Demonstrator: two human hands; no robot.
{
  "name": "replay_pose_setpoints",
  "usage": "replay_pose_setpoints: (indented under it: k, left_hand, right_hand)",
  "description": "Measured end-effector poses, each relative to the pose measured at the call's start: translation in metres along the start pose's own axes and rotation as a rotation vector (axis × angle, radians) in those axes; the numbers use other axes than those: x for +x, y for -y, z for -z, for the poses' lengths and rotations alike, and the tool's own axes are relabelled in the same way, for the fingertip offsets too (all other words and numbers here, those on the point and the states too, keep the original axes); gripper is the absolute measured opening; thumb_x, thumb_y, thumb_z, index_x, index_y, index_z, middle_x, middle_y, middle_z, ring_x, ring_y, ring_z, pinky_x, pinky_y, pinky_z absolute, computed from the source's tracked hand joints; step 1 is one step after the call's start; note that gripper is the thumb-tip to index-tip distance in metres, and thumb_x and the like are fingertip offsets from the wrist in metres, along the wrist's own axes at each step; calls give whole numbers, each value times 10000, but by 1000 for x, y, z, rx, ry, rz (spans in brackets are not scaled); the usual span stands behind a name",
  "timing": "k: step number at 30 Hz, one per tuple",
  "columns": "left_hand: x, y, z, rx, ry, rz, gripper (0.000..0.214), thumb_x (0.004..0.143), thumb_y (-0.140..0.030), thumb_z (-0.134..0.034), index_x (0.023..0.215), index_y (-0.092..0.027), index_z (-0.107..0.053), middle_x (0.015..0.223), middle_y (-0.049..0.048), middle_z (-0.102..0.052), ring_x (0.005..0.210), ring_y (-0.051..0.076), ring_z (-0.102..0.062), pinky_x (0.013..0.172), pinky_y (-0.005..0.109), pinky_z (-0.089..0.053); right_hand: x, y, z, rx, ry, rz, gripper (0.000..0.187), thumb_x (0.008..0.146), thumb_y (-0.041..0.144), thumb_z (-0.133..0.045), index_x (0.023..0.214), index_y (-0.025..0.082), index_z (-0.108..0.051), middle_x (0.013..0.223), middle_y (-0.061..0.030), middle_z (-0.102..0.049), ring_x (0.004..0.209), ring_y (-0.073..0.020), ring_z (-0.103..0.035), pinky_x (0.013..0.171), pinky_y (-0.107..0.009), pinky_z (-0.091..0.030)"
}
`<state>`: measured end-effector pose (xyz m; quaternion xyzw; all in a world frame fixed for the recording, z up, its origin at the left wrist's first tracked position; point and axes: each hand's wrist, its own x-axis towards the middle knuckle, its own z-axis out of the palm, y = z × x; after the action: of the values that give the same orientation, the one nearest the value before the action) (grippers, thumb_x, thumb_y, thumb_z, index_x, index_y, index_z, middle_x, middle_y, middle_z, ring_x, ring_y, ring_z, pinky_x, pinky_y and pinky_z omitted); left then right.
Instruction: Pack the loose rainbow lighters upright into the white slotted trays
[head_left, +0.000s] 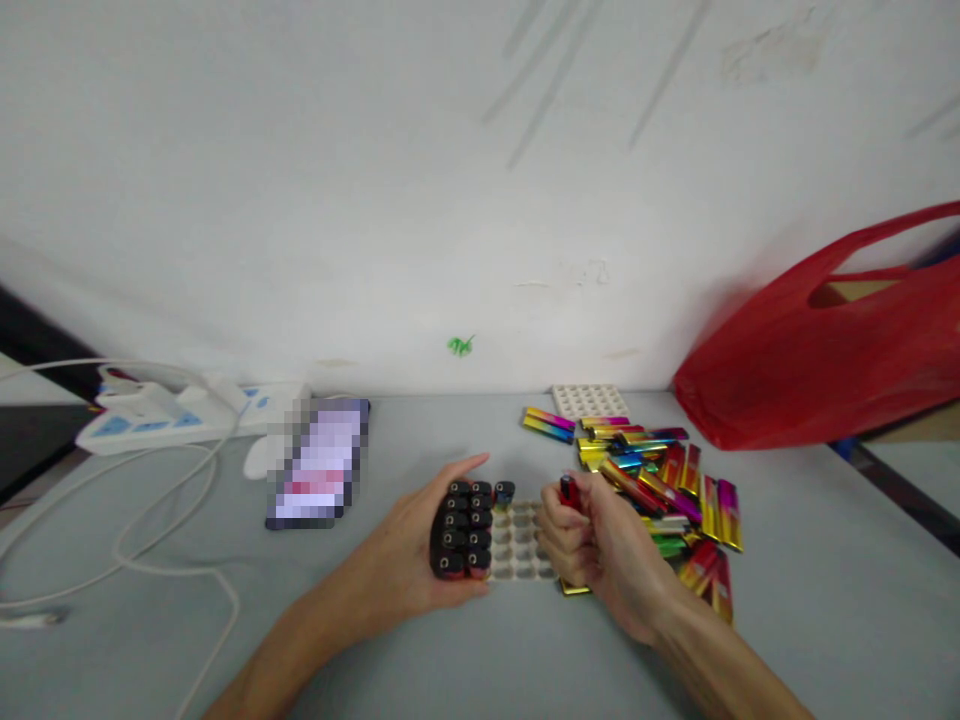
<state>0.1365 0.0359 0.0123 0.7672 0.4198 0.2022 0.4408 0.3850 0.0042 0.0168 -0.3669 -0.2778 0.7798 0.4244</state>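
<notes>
My left hand (401, 550) curls round the left end of a whitish tray (514, 545) with rows of round pockets. Its fingers press along the outer side of several black-topped lighters (465, 530) standing upright in two rows there. One more lighter (504, 493) stands at the start of the third row, at the far edge. Over the tray's right end, my right hand (589, 530) is closed in a fist round a lighter (570, 492) whose dark top and red side poke out above the fingers.
Shiny multicoloured lighters (660, 480) lie in a loose pile to the right. Behind them is a second pocketed tray (589, 402). A red bag (817, 350) stands at the right. On the left are a phone (322, 465), a power strip (172, 410) and white cables (169, 570). A wall (480, 200) rises behind.
</notes>
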Motion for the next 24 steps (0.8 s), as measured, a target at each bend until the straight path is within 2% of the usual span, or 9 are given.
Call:
replay_pose_setpoints:
  k: [5, 10, 18, 24]
  left_hand:
    - [0, -2, 1, 2, -12, -4, 1105, 747, -222, -967, 1672, -351, -376, 1425, 42, -718, 1247, 298, -733, 1125, 415, -568]
    - [0, -2, 1, -13, 1, -9, 1093, 752, -247, -959, 1675, -337, -381, 1422, 46, -727, 1226, 303, -747, 1078, 402, -603]
    - [0, -2, 0, 0, -25, -11, 1066, 751, -255, -961, 1666, -317, -416, 1451, 68, -719, 1274, 322, -727, 1185, 466, -559]
    - [0, -1, 0, -13, -4, -2, 1065, 757, -223, -956, 1661, -335, -404, 1450, 52, -719, 1251, 298, -739, 1133, 423, -587]
  right_hand:
    - [0, 4, -2, 17, 25, -45, 662, 876, 742, -739, 668, 247, -351, 609, 124, -165, 527, -77, -47, 451, -243, -29]
    - [0, 6, -2, 24, 42, -55, 689, 861, 768, -762, 673, 240, -362, 621, 121, -186, 532, -74, -49, 459, -242, -33]
    - [-1, 5, -3, 1, 45, -22, 612, 916, 695, -708, 674, 246, -370, 619, 116, -183, 534, -84, -65, 461, -245, -44]
    - [1, 3, 0, 12, -36, 54, 537, 898, 613, -680, 657, 258, -357, 583, 121, -171, 509, -82, -53, 429, -243, -35]
